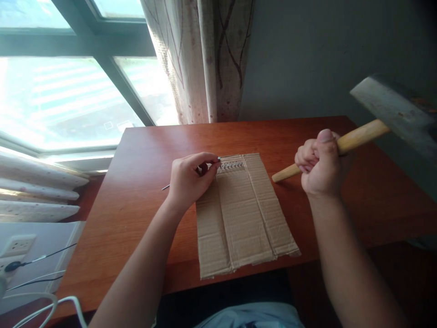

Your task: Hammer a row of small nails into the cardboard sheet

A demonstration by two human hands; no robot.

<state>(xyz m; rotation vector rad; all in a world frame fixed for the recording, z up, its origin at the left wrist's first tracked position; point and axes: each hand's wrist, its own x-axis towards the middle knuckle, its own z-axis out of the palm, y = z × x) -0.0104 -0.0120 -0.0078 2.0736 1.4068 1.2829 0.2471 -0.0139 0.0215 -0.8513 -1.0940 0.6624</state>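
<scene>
My left hand [194, 175] is closed in a pinch at the top left part of a flat cardboard piece [246, 218]. A small shiny head, seemingly of a nail [219, 159], shows at the fingertips; the rest of it is hidden. Just right of the fingers, a band of small grey metal bits [232, 165] runs along the cardboard's far edge. My right hand [321, 159] grips the wooden handle of a hammer [363, 134], raised to the right of the cardboard. The hammer's grey metal head is up at the right and partly blurred.
The cardboard lies on a reddish-brown wooden table [136, 237]. A thin dark metal rod [165, 187] pokes out left of my left hand. White cables [68, 300] and a wall socket [18, 246] are at the lower left. Behind stand a curtain [205, 59] and a window [68, 100].
</scene>
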